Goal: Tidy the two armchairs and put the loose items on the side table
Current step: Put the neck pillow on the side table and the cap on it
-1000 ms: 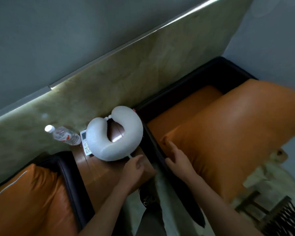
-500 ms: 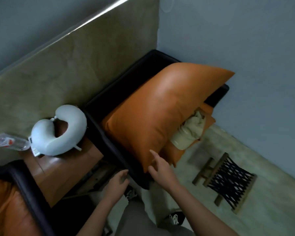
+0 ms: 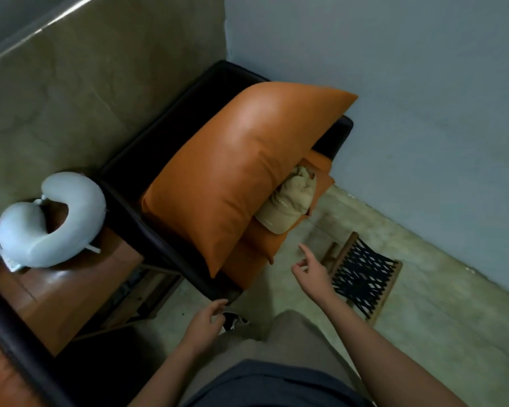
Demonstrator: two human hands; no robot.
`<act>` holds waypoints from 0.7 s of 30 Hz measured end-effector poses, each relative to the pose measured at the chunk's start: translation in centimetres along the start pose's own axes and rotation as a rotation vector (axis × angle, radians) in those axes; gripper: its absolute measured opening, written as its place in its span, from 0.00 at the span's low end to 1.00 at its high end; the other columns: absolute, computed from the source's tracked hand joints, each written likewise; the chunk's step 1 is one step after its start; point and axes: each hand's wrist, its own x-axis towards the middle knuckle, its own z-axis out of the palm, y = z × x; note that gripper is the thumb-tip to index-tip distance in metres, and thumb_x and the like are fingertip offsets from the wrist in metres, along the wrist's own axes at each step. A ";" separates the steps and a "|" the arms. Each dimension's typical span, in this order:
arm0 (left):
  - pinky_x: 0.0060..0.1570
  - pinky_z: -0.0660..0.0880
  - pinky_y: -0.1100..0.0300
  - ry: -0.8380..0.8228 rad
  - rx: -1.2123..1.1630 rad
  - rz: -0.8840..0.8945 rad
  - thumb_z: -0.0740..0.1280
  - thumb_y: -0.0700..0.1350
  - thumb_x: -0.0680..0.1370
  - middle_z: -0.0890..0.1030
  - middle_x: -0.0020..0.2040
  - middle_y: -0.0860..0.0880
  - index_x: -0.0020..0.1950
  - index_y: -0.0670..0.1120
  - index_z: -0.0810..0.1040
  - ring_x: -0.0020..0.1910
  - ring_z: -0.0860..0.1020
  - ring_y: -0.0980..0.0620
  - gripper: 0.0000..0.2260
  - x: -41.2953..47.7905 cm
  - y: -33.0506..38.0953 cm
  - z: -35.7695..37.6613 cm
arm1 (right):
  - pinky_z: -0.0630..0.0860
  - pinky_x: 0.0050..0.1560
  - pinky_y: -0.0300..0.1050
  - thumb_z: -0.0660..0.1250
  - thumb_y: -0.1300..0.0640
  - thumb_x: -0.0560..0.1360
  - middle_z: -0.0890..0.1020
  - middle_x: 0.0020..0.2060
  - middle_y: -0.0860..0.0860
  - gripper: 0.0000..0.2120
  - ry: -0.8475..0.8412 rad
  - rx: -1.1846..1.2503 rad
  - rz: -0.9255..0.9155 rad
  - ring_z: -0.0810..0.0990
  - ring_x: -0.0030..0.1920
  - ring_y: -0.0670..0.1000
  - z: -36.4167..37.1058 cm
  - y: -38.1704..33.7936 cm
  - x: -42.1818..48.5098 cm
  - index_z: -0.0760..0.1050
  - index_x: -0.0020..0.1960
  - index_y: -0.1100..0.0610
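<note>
Beyond right hand [image 3: 312,273], cap [image 3: 288,205].

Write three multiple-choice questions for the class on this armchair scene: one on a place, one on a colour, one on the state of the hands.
1. Where does the neck pillow lie?
A. on the side table
B. in the person's lap
C. round the person's neck

2. What colour is the big cushion?
A. grey
B. orange
C. green

3. How are the left hand and the right hand?
A. both empty, fingers loose
B. both clenched into fists
C. both gripping the cushion

Answers:
1 A: the white pillow rests on the wooden table top.
2 B: its smooth cover is plainly orange.
3 A: both hands are in the air in front of the chair, and neither holds or touches anything.
</note>
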 end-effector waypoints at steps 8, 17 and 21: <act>0.60 0.72 0.56 0.133 -0.064 -0.088 0.63 0.44 0.82 0.79 0.63 0.48 0.71 0.49 0.73 0.61 0.76 0.52 0.17 1.6 0.2 -1.6 | 0.75 0.44 0.47 0.63 0.53 0.79 0.78 0.49 0.49 0.31 0.006 0.016 0.004 0.80 0.45 0.50 -3.2 0.9 3.8 0.58 0.80 0.47; 0.61 0.72 0.55 0.145 -0.079 -0.223 0.62 0.44 0.82 0.78 0.64 0.48 0.72 0.50 0.72 0.63 0.76 0.51 0.18 0.6 5.2 2.8 | 0.75 0.40 0.51 0.64 0.56 0.79 0.80 0.45 0.54 0.31 -0.101 0.010 0.013 0.77 0.38 0.52 -8.2 1.4 12.0 0.58 0.80 0.50; 0.63 0.72 0.55 0.124 0.015 -0.225 0.62 0.44 0.82 0.77 0.65 0.50 0.73 0.52 0.70 0.63 0.75 0.53 0.19 0.1 8.5 4.4 | 0.73 0.36 0.42 0.64 0.57 0.80 0.78 0.46 0.53 0.31 -0.105 0.099 0.053 0.76 0.38 0.49 -10.2 1.1 16.9 0.58 0.80 0.52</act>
